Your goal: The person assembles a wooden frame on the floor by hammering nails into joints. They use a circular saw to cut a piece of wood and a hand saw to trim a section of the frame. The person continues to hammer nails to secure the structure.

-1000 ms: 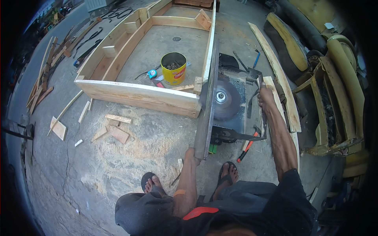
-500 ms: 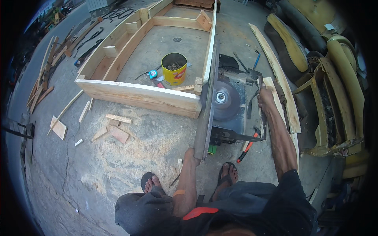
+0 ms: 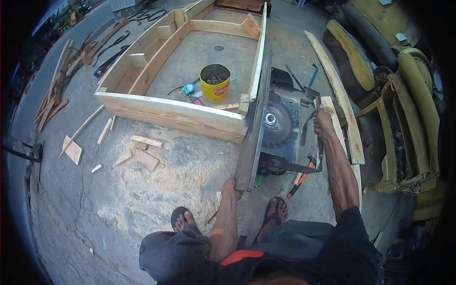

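Note:
A table saw stands tipped on its side, its flat metal top [image 3: 251, 152] turned up on edge and its round toothed blade [image 3: 278, 124] exposed at the centre. My left hand [image 3: 231, 188] is closed around the near lower end of that top. On the saw's right side, my right hand [image 3: 324, 124] grips a dark metal bar of its base frame, fingers wrapped round it. The far end of the saw top stands close beside the corner of a pale wooden frame [image 3: 171, 116] lying on the ground.
Inside the frame stand a yellow tin [image 3: 215, 90] of small pieces and a blue tape measure [image 3: 188, 89]. Wood offcuts [image 3: 146, 160] and sawdust lie left. An orange-handled hammer [image 3: 300, 180] and long boards [image 3: 339, 95] lie right, beside a chair frame [image 3: 394, 133].
The saw top has tilted, so more of its flat face shows. The blade was a blur and now its teeth can be made out. Both hands keep their grip.

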A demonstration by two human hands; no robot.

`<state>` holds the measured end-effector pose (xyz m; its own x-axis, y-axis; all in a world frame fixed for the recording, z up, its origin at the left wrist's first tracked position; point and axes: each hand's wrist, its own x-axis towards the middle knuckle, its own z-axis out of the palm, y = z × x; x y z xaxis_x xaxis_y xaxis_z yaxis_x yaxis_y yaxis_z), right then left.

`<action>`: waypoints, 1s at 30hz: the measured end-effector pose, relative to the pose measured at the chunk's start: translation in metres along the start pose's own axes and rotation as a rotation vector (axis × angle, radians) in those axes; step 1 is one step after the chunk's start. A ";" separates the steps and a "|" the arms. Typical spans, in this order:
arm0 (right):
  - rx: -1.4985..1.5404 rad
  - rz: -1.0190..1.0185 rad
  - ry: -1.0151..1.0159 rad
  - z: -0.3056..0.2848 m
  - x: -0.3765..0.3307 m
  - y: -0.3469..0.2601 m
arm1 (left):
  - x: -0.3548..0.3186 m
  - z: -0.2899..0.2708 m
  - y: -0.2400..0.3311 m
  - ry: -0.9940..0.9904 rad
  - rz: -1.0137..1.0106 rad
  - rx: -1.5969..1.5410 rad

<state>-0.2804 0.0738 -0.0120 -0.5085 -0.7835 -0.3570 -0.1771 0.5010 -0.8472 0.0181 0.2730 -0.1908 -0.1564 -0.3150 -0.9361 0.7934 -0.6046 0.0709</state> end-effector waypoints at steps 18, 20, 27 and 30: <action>-0.034 0.007 0.025 -0.024 -0.034 0.012 | -0.022 -0.004 -0.020 -0.006 0.005 0.085; -0.023 0.026 0.056 -0.049 -0.036 0.024 | -0.027 -0.004 -0.034 -0.011 -0.008 0.117; 0.028 0.110 0.166 -0.129 -0.039 0.064 | 0.018 -0.001 -0.080 -0.091 -0.024 0.200; 0.082 0.149 0.218 -0.147 -0.044 0.089 | 0.041 -0.009 -0.087 -0.095 0.014 0.153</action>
<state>-0.3980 0.2067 -0.0135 -0.6950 -0.6013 -0.3943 -0.0228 0.5665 -0.8238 -0.0521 0.3194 -0.2383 -0.2062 -0.3877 -0.8984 0.6983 -0.7015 0.1424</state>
